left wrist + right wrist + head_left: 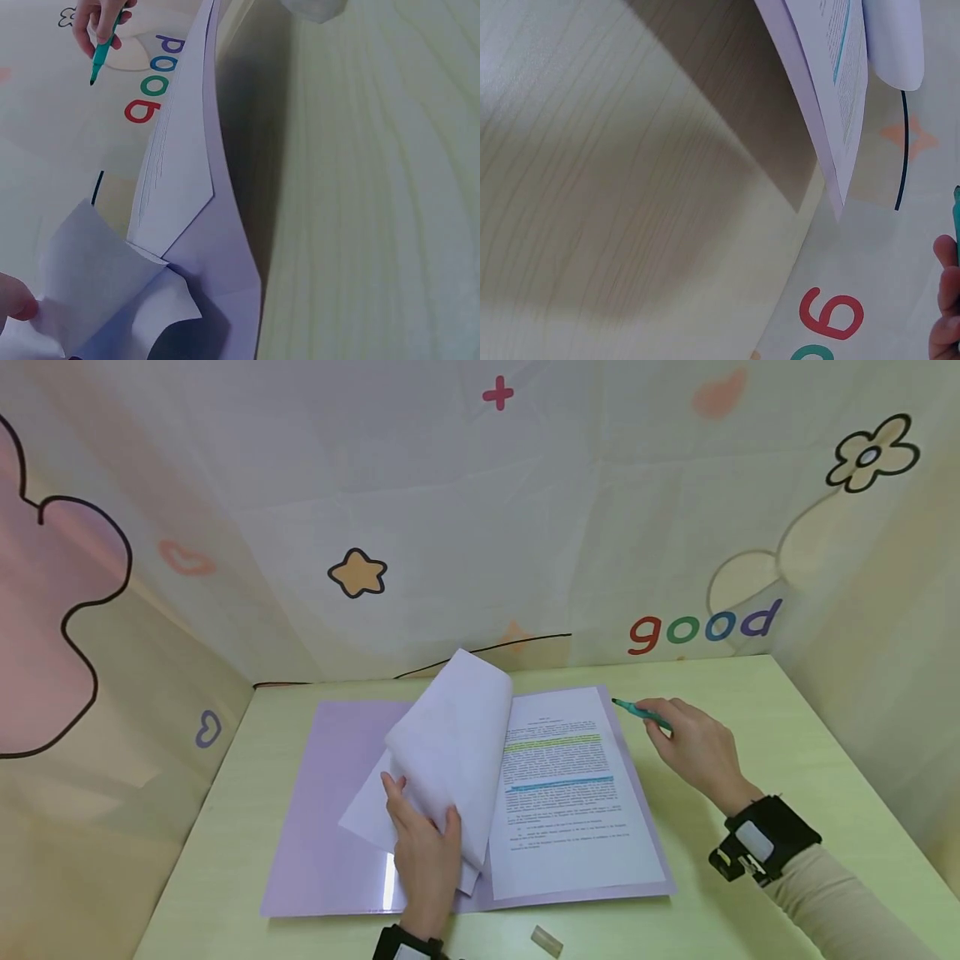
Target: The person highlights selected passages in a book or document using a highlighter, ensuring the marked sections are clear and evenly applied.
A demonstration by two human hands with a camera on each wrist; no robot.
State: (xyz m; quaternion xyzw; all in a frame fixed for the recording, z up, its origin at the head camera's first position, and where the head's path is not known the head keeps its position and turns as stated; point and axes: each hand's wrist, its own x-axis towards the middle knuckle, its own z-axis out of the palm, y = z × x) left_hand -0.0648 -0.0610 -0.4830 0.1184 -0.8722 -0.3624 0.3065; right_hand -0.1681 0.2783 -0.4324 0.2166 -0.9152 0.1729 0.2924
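A purple folder point(315, 827) lies spread out on the pale table. On its right half is a printed page point(562, 852) with one yellow-green and one blue highlighted line. Loose white sheets point(450, 735) are turned over to the left and curl upward. My left hand point(426, 856) presses on these turned sheets with fingers extended; its thumb point(16, 300) shows beside the paper in the left wrist view. Just off the folder's upper right corner, my right hand point(697, 747) grips a teal highlighter point(643, 713), its dark tip pointing left toward the page. The right wrist view catches only its fingers point(949, 292).
A small beige-grey rectangular piece point(547, 941) lies near the table's front, below the folder. Behind the table point(780, 718) hangs a printed cloth point(450, 527) with a star, flower and the word "good". Similar cloth hangs at both sides.
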